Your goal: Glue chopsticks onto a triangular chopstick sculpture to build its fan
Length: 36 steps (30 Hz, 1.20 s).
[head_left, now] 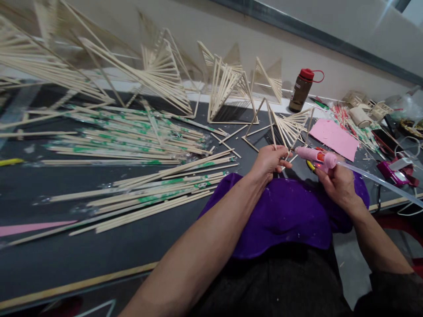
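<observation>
My left hand point(271, 162) pinches the lower edge of a small twisted structure of thin wooden sticks point(291, 128). In my right hand point(340, 181) is a pink hot glue gun point(312, 154), its nozzle pointing left at the sticks close to my left fingertips. A long clear glue stick point(380, 178) runs out of the gun's back end. Whether the nozzle touches the wood I cannot tell. Beneath both hands a purple cloth point(280, 215) drapes over the table edge and my lap. A yellow-handled tool point(310, 166) lies partly hidden beneath the glue gun.
Bundles of wooden sticks in green-printed wrappers point(132, 141) cover the dark table point(99, 259) at left. Larger stick structures point(165, 79) stand along the wall. A red-capped bottle point(301, 90), pink foam sheet point(333, 138) and magenta device with a cable point(392, 172) are at right.
</observation>
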{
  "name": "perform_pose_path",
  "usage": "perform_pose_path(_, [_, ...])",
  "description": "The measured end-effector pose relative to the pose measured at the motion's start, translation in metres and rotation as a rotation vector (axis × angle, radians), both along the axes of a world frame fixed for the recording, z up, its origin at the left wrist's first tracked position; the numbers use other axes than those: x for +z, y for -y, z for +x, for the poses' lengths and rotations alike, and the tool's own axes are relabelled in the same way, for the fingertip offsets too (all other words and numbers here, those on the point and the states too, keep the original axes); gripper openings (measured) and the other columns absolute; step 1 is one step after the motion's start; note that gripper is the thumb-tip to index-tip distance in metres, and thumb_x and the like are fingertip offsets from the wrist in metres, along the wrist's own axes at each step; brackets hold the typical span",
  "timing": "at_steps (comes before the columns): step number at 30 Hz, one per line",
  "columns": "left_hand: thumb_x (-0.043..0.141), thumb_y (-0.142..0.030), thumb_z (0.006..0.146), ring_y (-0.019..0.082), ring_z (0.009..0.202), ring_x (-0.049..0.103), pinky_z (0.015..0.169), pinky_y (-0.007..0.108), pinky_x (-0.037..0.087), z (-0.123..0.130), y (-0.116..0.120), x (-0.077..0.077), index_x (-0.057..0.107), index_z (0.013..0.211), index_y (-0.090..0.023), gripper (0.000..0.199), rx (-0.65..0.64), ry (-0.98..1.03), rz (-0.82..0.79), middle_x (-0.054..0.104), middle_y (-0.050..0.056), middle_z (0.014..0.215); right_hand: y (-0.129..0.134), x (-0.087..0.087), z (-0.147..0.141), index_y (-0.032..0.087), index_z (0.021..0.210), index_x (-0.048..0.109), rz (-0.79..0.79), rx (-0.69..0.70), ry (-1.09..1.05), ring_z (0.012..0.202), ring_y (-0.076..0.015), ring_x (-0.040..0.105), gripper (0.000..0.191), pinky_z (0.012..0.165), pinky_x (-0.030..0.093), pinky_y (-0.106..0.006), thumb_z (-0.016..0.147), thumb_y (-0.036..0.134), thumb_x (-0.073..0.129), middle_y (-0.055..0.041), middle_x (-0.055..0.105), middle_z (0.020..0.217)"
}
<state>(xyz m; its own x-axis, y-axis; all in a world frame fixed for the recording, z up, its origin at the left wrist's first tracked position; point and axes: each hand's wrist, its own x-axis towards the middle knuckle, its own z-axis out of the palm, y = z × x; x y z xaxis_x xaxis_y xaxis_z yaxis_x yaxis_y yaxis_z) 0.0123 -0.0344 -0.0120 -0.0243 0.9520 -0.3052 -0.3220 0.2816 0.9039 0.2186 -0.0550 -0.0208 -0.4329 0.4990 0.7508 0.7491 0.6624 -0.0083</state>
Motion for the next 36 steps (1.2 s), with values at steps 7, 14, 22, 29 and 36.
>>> perform_pose_path(7, [0.058, -0.008, 0.076, 0.006, 0.039, 0.057, 0.030, 0.016, 0.025, -0.0001, -0.0002, -0.0001, 0.060, 0.079, -0.010, 0.004, -0.007, -0.004, 0.000, 0.068, 0.004, 0.075, 0.0038, 0.0027, -0.0007, 0.019, 0.120, 0.052, -0.029, 0.022, 0.041, 0.074, -0.0221, 0.064, 0.032, 0.063, 0.054, -0.033, 0.090, 0.032, 0.054, -0.0113, 0.065, 0.096])
perform_pose_path(14, [0.057, -0.007, 0.077, 0.006, 0.037, 0.056, 0.029, 0.017, 0.024, 0.0001, 0.0000, 0.0004, 0.059, 0.077, -0.011, 0.004, -0.004, 0.005, 0.004, 0.066, 0.002, 0.072, 0.0026, 0.0024, -0.0011, 0.021, 0.130, 0.046, -0.079, 0.028, 0.054, 0.090, -0.0255, 0.066, 0.042, 0.072, 0.056, -0.037, 0.090, 0.032, 0.054, -0.0150, 0.063, 0.112])
perform_pose_path(22, [0.054, -0.006, 0.080, 0.006, 0.035, 0.056, 0.027, 0.017, 0.022, 0.0005, -0.0008, -0.0003, 0.057, 0.074, -0.012, 0.008, -0.008, 0.001, 0.002, 0.063, -0.001, 0.065, 0.0044, 0.0020, -0.0008, 0.020, 0.129, 0.047, -0.137, 0.059, 0.040, 0.092, -0.0265, 0.066, 0.040, 0.074, 0.056, -0.038, 0.091, 0.031, 0.053, -0.0149, 0.065, 0.112])
perform_pose_path(29, [0.056, -0.007, 0.078, 0.006, 0.035, 0.055, 0.028, 0.017, 0.023, 0.0010, -0.0012, -0.0004, 0.057, 0.075, -0.012, 0.005, -0.001, -0.003, -0.005, 0.063, -0.001, 0.064, 0.0050, 0.0007, 0.0003, 0.020, 0.125, 0.049, -0.144, 0.053, 0.047, 0.088, -0.0253, 0.067, 0.036, 0.072, 0.056, -0.036, 0.090, 0.032, 0.053, -0.0140, 0.065, 0.110])
perform_pose_path(36, [0.056, -0.006, 0.077, 0.006, 0.036, 0.056, 0.028, 0.017, 0.023, 0.0004, -0.0001, 0.0006, 0.057, 0.076, -0.012, 0.006, -0.004, 0.003, -0.008, 0.065, 0.001, 0.071, 0.0054, 0.0010, 0.0011, 0.019, 0.128, 0.048, -0.109, 0.017, 0.047, 0.085, -0.0245, 0.067, 0.040, 0.072, 0.056, -0.037, 0.090, 0.033, 0.054, -0.0146, 0.065, 0.110])
